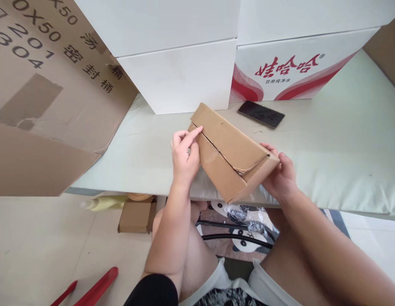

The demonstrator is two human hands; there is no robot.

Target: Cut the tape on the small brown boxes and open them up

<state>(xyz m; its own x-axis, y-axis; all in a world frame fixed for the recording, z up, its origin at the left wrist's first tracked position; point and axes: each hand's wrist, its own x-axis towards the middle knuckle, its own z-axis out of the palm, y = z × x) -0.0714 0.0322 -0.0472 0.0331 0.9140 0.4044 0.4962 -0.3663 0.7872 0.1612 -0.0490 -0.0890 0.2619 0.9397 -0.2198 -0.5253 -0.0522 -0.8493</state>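
A small brown cardboard box (pixel 223 155) is held tilted over the front edge of a pale green padded surface (pixel 337 170). Its lid flap lies nearly flat, with a dark gap along the seam and a bent corner near the right end. My left hand (pixel 187 151) is at the box's left end, index finger stretched onto the seam and the other fingers curled. Around the right end, my right hand (pixel 281 174) grips the box, its thumb on the near side and some fingers hidden behind. A black phone (pixel 261 114) lies just beyond the box.
White cartons (pixel 181 76) are stacked at the back, one with red print (pixel 286 72). A large brown carton (pixel 51 106) stands at left. Below are a small brown box (pixel 136 216), a yellow bottle (pixel 108 203), red objects (pixel 98 284) and a panda-print bag (pixel 245 240).
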